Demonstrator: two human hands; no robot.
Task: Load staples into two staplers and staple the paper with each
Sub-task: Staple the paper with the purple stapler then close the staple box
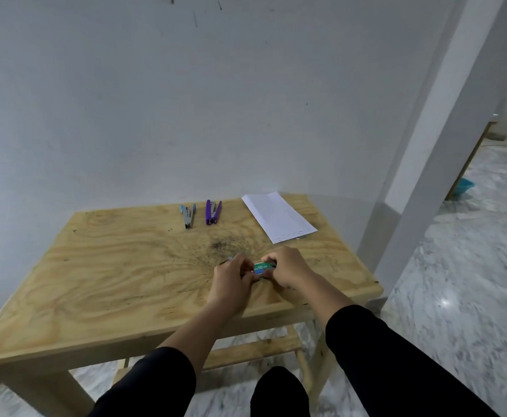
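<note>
A small green staple box point(261, 268) is held between my two hands just above the wooden table point(111, 266). My left hand point(231, 279) grips its left end and my right hand point(288, 267) grips its right end. Further back lie two staplers, both swung open: a blue one point(188, 216) on the left and a purple one point(213, 212) beside it. A white sheet of paper point(279, 216) lies at the table's far right. The box's contents are hidden by my fingers.
A white wall stands right behind the table. A white pillar point(432, 139) rises to the right, with marble floor point(456, 296) beyond the table's right edge. A blue bowl point(464, 185) sits on the floor far right.
</note>
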